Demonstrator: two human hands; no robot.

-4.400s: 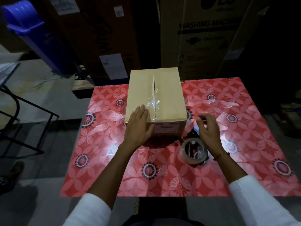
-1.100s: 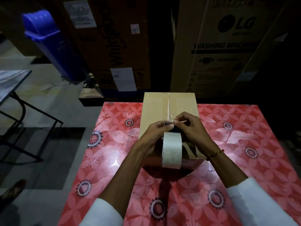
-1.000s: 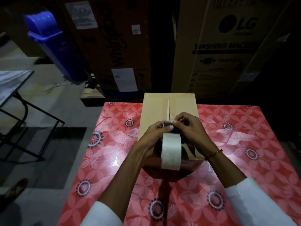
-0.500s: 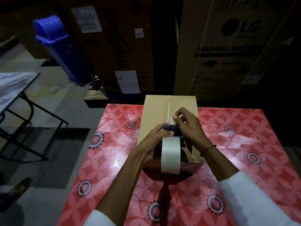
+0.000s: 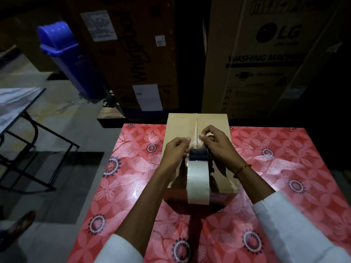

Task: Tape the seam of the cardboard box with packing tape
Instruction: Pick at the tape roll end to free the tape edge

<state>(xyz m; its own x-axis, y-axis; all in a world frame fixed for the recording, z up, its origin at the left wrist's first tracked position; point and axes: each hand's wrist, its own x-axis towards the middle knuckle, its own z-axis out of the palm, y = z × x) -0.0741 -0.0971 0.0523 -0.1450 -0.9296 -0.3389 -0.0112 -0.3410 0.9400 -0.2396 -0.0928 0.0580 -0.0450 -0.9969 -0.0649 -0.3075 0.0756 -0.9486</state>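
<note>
A tan cardboard box (image 5: 180, 126) sits on the red floral table (image 5: 129, 186), its centre seam running away from me. A roll of clear packing tape (image 5: 198, 179) on a dark dispenser is held upright over the box's near half. My left hand (image 5: 175, 151) grips the roll's left side, thumb and forefinger pinched at the tape's free end. My right hand (image 5: 216, 145) holds the dispenser's right side, fingertips pinching the same tape end above the seam. The near part of the seam is hidden behind the roll and hands.
Large appliance cartons (image 5: 256, 59) stand close behind the table. A blue bin (image 5: 64, 56) leans at the back left. A folding table with black legs (image 5: 20, 118) stands to the left, and a foot (image 5: 17, 226) shows on the floor.
Both hands picked the tape roll up from the table and raised it over the box. In the last second the fingertips moved apart slightly at the tape's end; the roll stayed nearly still.
</note>
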